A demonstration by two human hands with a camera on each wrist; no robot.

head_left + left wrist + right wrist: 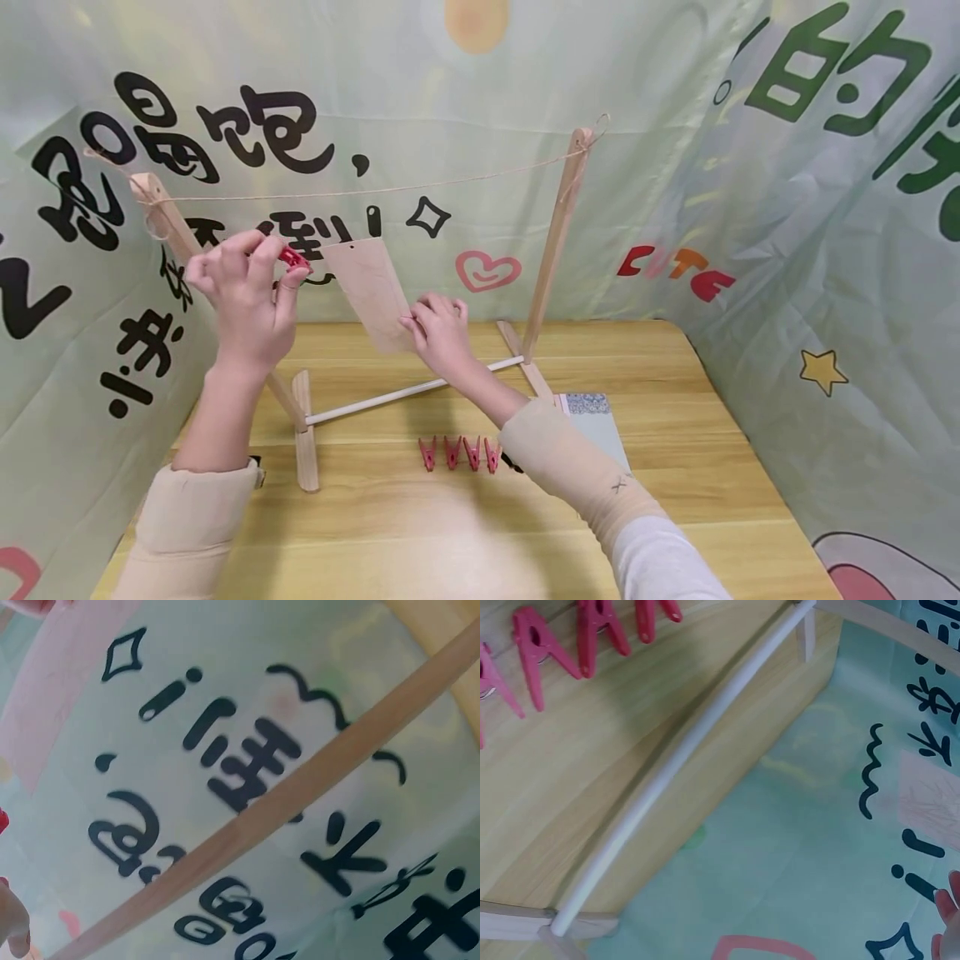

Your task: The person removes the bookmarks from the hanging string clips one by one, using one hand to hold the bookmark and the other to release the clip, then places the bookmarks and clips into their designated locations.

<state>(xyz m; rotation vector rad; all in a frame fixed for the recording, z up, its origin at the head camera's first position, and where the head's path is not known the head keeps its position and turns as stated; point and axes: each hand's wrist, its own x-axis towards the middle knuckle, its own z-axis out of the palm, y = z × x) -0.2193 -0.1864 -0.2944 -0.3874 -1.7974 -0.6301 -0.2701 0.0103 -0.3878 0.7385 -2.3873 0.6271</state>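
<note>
My left hand [251, 283] is raised near the left post and pinches a red clothespin [294, 258] between thumb and fingers. A pale pink rectangular card [369, 292] with a small hole near its top edge is tilted in the air. My right hand [438, 329] pinches this card at its lower right edge. Above both hands a thin string [360, 193] runs between two wooden posts. In the left wrist view the card [56, 675] lies at the upper left. The right wrist view shows part of the card [930, 795] and a few fingertips at the right edge.
The stand has a left post [168, 217], a right post [555, 242] and a white bar [412, 389] joining their feet. Several red clothespins [452, 452] stand in a row on the wooden table [375, 517]. A light blue booklet [596, 429] lies partly behind the right forearm.
</note>
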